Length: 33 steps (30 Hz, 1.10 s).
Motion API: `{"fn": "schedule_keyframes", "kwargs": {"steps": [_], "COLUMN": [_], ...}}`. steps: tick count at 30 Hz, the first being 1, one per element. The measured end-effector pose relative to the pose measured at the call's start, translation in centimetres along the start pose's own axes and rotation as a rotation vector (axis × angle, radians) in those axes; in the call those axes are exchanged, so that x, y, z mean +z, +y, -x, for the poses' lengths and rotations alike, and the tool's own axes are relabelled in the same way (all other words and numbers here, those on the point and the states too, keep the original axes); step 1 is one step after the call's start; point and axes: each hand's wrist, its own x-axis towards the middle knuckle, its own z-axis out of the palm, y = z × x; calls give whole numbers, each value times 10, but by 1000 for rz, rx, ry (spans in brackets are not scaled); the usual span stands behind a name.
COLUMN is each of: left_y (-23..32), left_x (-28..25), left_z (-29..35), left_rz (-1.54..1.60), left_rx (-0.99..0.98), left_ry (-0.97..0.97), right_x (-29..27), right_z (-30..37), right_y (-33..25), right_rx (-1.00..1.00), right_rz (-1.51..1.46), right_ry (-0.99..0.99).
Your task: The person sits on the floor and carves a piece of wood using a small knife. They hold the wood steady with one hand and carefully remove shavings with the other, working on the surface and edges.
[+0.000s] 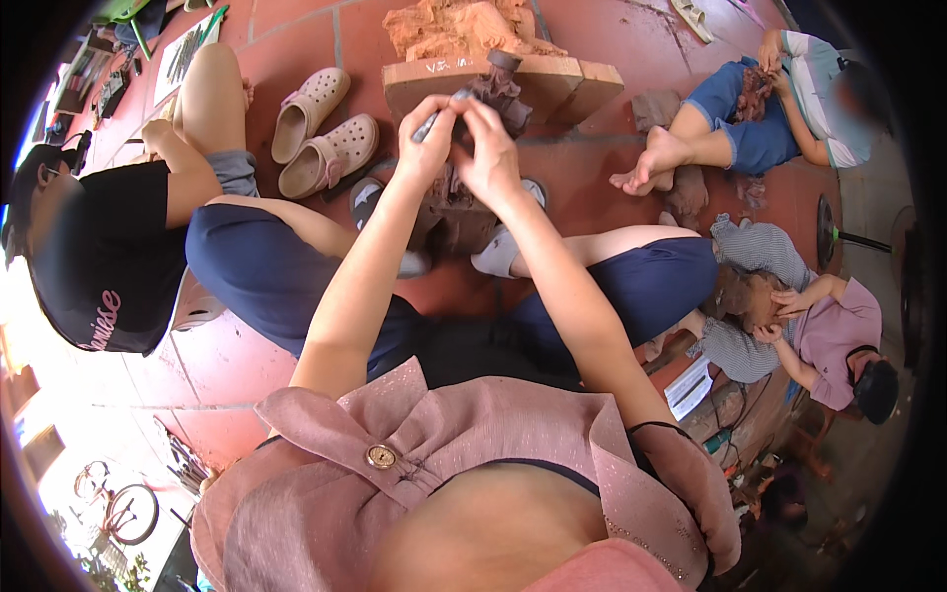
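Observation:
In front of my knees, my left hand is closed around a slim grey piece, perhaps a tool; its exact kind is too small to tell. My right hand is beside it with fingers bent and pressed together, the fingertips of both hands nearly meeting. What the right fingers pinch is hidden. Just beyond and under my hands stands a dark brown carving, partly covered by them. Its lower part shows between my forearms and my feet.
An orange-brown carved block rests on a thick wooden slab ahead. Beige clogs lie on the red tiles to the left, near a seated person. Two other people sit at the right, holding brown pieces. Wood chunks lie nearby.

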Motion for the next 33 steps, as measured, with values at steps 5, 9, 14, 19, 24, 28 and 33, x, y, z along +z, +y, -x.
{"fn": "schedule_keyframes", "kwargs": {"steps": [5, 9, 14, 19, 24, 28, 33], "left_y": [14, 3, 0, 13, -18, -6, -18], "left_x": [2, -2, 1, 28, 18, 37, 28], "left_z": [8, 8, 28, 11, 25, 9, 30], "left_rz": [-191, -6, -137, -28, 62, 102, 145], "left_rx": [-17, -18, -51, -1, -24, 62, -66], "left_ry": [-7, -5, -17, 68, 40, 156, 120], "right_x": [-12, -2, -11, -18, -19, -20, -23], "right_z": [7, 14, 30, -1, 24, -7, 15], "right_y": [3, 4, 2, 8, 12, 11, 18], "right_rx": [32, 53, 102, 37, 41, -25, -21], "right_rz": [-55, 0, -59, 37, 150, 163, 199], "right_ry": [-80, -60, -140, -20, -139, 7, -117]}}
